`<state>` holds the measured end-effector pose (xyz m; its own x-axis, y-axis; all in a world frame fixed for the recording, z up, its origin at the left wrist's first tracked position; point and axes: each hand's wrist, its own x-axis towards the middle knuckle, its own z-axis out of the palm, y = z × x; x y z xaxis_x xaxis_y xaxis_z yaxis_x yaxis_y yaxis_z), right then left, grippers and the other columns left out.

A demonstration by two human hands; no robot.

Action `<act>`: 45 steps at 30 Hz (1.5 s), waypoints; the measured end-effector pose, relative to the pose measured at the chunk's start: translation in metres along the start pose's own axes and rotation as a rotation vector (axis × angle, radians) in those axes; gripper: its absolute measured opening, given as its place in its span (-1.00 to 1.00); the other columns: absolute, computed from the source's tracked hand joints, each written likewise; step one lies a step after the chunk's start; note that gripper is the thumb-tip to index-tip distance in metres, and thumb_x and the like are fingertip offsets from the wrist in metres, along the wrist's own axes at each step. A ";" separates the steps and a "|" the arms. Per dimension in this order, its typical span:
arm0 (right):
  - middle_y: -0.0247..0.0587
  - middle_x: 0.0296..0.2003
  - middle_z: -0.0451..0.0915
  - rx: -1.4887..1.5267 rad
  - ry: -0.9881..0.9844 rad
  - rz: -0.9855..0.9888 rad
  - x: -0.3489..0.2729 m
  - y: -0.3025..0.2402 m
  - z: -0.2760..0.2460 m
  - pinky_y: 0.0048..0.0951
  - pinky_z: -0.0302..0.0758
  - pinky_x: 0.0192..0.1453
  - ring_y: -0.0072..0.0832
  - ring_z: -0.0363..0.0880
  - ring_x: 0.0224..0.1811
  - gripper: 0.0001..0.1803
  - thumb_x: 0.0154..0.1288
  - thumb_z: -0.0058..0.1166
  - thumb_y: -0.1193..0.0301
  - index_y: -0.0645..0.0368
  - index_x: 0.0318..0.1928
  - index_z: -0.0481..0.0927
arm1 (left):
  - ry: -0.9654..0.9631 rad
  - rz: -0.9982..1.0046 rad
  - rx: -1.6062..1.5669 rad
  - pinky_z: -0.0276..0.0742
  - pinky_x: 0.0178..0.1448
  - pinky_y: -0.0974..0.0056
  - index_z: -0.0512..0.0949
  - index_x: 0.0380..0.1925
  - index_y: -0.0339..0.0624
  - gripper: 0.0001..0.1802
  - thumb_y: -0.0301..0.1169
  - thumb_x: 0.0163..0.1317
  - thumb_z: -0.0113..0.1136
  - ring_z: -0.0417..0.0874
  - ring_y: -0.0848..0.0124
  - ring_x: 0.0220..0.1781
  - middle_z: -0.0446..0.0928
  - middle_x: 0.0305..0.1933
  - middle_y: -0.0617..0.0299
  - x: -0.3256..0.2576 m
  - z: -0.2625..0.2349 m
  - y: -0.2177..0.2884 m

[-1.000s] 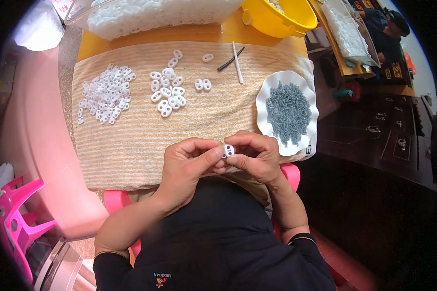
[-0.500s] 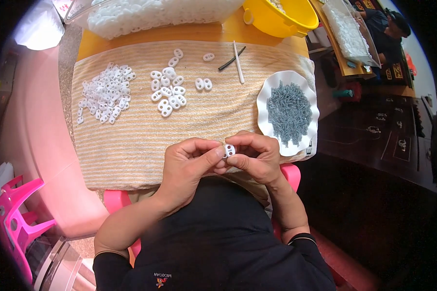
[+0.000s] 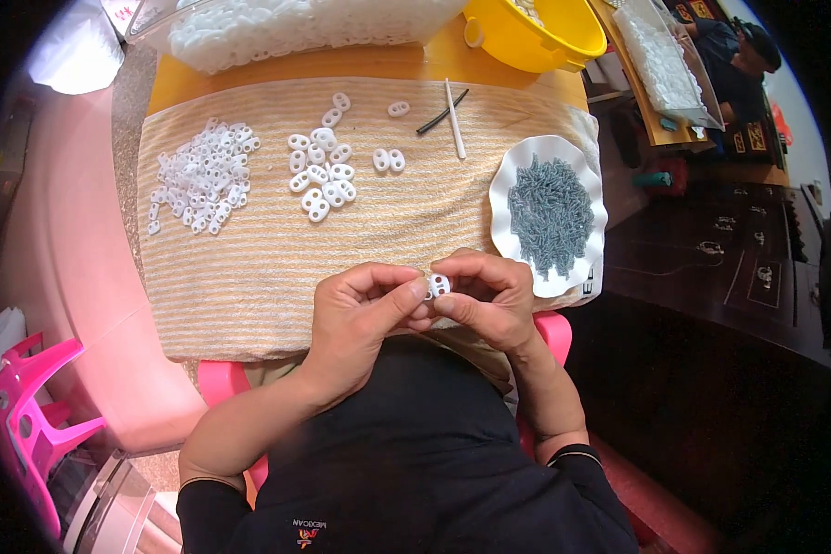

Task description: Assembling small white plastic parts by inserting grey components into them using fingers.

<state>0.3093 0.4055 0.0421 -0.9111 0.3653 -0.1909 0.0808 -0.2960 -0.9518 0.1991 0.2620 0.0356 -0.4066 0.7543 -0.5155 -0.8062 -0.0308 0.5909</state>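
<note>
at the bottom centre of the frame, below your dark shirt's upper edge, your lap shows. just above it, your left hand and right hand meet, both closed in a pinch on one white piece with holes, partly hidden by your fingertips. it sits a little right of centre, over the striped cloth. right of your hands, a wavy-rimmed white dish holds small grey pieces. at upper left of centre lie a pile of small whitish pieces and a cluster of two-holed white pieces; a matching pair lies to its right. a white stick crosses a black stick near the top. beyond the cloth stand a clear bin of white pieces and a yellow basin. another person is at the upper right.
</note>
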 end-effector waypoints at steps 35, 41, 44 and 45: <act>-0.14 -0.27 0.58 0.097 -0.026 0.002 -0.003 -0.001 0.002 -0.55 0.49 -0.17 -0.51 0.56 -0.25 -0.68 0.16 0.26 0.54 0.41 -0.07 0.56 | -0.135 -0.056 -0.086 0.67 -0.26 0.39 0.53 -0.20 -0.27 -0.82 -0.47 0.22 0.24 0.63 0.45 -0.35 0.60 -0.28 0.15 0.001 -0.003 -0.003; -0.13 -0.19 0.51 0.151 -0.077 -0.100 -0.002 0.006 0.001 -0.54 0.44 -0.09 -0.50 0.50 -0.16 -0.65 0.12 0.31 0.50 0.33 -0.07 0.57 | -0.199 -0.112 -0.151 0.65 -0.24 0.41 0.52 -0.24 -0.24 -0.84 -0.47 0.21 0.26 0.64 0.48 -0.34 0.60 -0.32 0.19 0.002 -0.004 -0.003; -0.13 -0.16 0.48 0.158 -0.093 -0.106 -0.003 0.003 0.003 -0.53 0.43 -0.06 -0.50 0.48 -0.13 -0.64 0.11 0.32 0.49 0.30 -0.06 0.57 | -0.237 -0.117 -0.178 0.66 -0.25 0.41 0.51 -0.25 -0.23 -0.85 -0.47 0.22 0.25 0.64 0.47 -0.35 0.59 -0.33 0.19 0.003 -0.005 -0.005; -0.14 -0.16 0.48 0.165 -0.086 -0.102 -0.004 0.001 0.004 -0.53 0.43 -0.07 -0.50 0.49 -0.14 -0.65 0.11 0.31 0.49 0.31 -0.07 0.57 | -0.228 -0.119 -0.182 0.67 -0.27 0.39 0.51 -0.25 -0.23 -0.84 -0.46 0.21 0.25 0.64 0.45 -0.36 0.58 -0.31 0.18 0.002 -0.005 -0.006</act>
<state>0.3110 0.4001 0.0426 -0.9428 0.3264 -0.0680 -0.0744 -0.4048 -0.9114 0.2005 0.2608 0.0281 -0.2144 0.8868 -0.4093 -0.9144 -0.0348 0.4034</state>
